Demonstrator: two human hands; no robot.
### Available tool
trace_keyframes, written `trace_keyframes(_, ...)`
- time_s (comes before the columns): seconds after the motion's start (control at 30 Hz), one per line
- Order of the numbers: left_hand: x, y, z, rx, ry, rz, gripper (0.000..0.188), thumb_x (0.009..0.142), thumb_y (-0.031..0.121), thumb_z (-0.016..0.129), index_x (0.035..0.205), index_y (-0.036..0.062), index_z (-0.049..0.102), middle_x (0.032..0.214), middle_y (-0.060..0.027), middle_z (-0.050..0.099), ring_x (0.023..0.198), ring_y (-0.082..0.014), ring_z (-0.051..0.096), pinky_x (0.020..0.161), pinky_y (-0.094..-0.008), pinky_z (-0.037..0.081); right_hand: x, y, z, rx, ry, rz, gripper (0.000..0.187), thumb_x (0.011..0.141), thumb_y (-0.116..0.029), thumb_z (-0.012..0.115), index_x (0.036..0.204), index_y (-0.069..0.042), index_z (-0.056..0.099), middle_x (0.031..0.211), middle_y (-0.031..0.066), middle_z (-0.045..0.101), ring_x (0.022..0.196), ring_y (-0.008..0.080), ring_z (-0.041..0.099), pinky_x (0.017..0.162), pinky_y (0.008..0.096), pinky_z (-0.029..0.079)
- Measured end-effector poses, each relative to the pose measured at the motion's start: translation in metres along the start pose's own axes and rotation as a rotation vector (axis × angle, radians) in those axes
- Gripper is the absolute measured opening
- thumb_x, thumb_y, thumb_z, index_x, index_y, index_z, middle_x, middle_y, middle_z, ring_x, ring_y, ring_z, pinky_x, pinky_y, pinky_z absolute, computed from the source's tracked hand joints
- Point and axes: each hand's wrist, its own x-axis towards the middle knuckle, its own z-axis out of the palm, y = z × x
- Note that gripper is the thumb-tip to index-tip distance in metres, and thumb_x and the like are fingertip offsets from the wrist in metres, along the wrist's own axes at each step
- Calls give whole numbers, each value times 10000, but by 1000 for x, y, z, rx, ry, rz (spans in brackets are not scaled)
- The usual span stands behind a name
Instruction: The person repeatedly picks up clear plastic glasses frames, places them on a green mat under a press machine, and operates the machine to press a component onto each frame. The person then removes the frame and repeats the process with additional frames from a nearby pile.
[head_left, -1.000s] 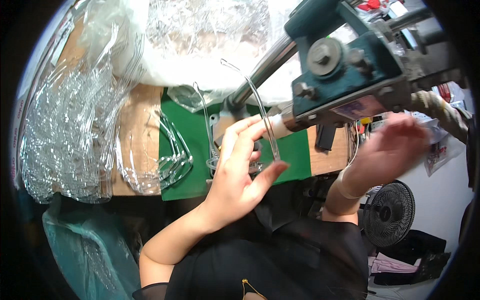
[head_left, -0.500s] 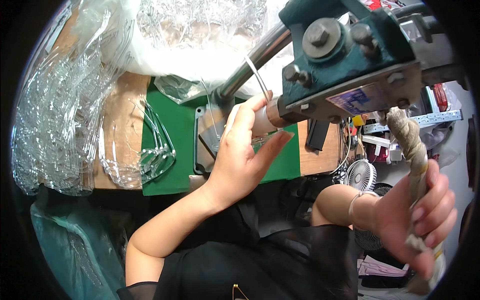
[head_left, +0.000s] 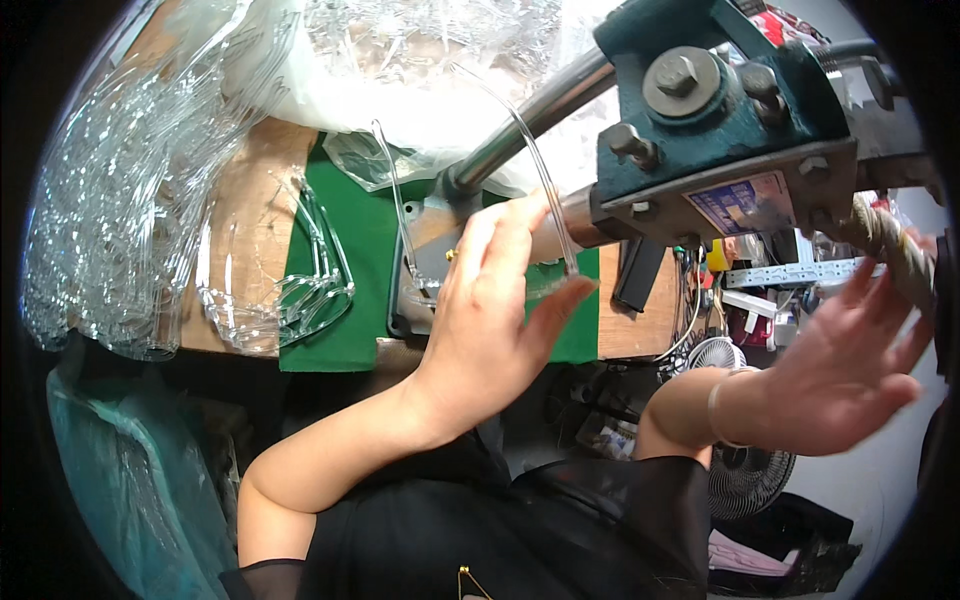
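Note:
My left hand (head_left: 485, 300) holds a clear plastic glasses frame (head_left: 540, 165), its two long temples pointing up and away. The thumb and fingers close around its front, which the hand partly hides. Just beyond the hand are the ram (head_left: 580, 215) and dark base (head_left: 400, 318) of a green hand press (head_left: 725, 115). At the right, my right hand (head_left: 835, 365) is blurred, its fingers spread beside the press's cloth-wrapped lever (head_left: 895, 250). The fingertips overlap the lever; whether they touch it is unclear.
Several clear frames (head_left: 320, 300) lie on the green mat (head_left: 365, 215). A big heap of clear frames (head_left: 130, 220) covers the table's left, with a plastic bag (head_left: 340, 95) behind. A black phone-like slab (head_left: 637, 275) and a fan (head_left: 750, 478) are at right.
The lever has swung upward, and my right hand has risen with its fingers loosened from it. The clear glasses frame has come away from under the ram, nearer to me.

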Motion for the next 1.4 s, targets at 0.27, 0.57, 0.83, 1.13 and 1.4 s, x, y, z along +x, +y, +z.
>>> trace_keyframes(0.27,-80,28,-62,-227,-244,-456,568,879,24,378,1320,-30,26,1209,-234,391,864,-180,566,780,-273,438,-113,50,-49,-213,57,511,360,847,-136,497,1132,70,422,1030,173,525,940,224,532,874,355,399)
trace_keyframes(0.57,-80,42,-77,-241,-125,-372,565,899,126,400,1310,-53,57,948,-171,574,827,-193,583,772,-301,454,-135,55,-48,-398,-133,696,164,841,-27,489,988,43,510,910,96,551,843,148,531,808,258,407)
trace_keyframes(0.83,-67,-4,-93,212,-60,-573,406,864,75,416,1220,-66,281,783,-144,599,684,-205,589,676,-298,468,-161,64,-46,-270,-101,934,133,843,-27,506,965,17,534,875,56,573,813,103,535,761,214,413)
trace_keyframes(1.13,-78,-63,-72,1079,-254,-173,521,747,91,467,1208,-102,321,1268,-275,267,1252,-438,110,948,-626,129,-173,61,-19,-276,-157,1032,91,852,-34,494,923,6,536,810,25,540,752,79,491,712,198,391)
trace_keyframes(1.4,-93,-12,-154,824,139,-90,498,742,122,589,1190,1,408,1175,-208,430,1104,-367,395,941,-401,307,-166,61,49,-304,-667,672,222,698,20,608,913,5,555,859,116,566,806,214,560,739,280,441)
